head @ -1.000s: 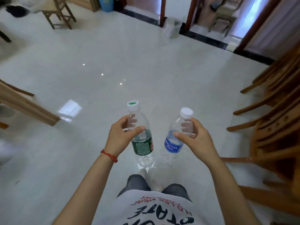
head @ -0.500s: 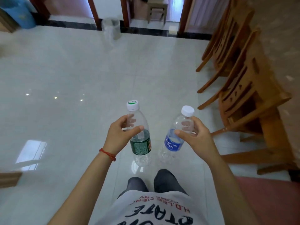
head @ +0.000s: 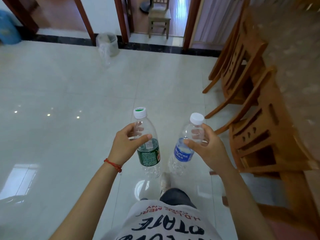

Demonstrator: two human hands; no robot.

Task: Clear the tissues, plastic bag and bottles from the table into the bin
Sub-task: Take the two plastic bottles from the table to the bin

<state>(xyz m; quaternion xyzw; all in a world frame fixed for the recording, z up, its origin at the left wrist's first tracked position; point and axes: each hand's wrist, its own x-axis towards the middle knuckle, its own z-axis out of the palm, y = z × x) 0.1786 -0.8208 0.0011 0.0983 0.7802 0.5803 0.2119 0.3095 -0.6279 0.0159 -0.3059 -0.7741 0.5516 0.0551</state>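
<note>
Currently, two clear plastic bottles are being carried upright across a room, one in each hand. The green-label bottle (head: pixel 149 146), with a white and green cap, is in the left hand (head: pixel 125 147), whose fingers and thumb curl around its upper body. The blue-label bottle (head: pixel 185 148), with a plain white cap, is in the right hand (head: pixel 208 149), gripped the same way just below the neck. Both bottles look empty, and they hang near each other without touching, in front of the person's chest.

A red string bracelet (head: pixel 113 165) circles the left wrist. Below, a white shirt with black and red lettering and dark trousers show at the bottom edge.

Ahead, well apart from the hands, a pale translucent bin (head: pixel 107 44) stands on the glossy tiled floor (head: pixel 69 94) beside a doorway. Wooden chairs (head: pixel 245 70) line the right side. Another chair stands beyond the doorway.

The table is not visible, so whether tissues or the plastic bag remain on it cannot be told. Judging from this, the bottles are on their way to the bin but not yet dropped in; the walk across and the release are left.
</note>
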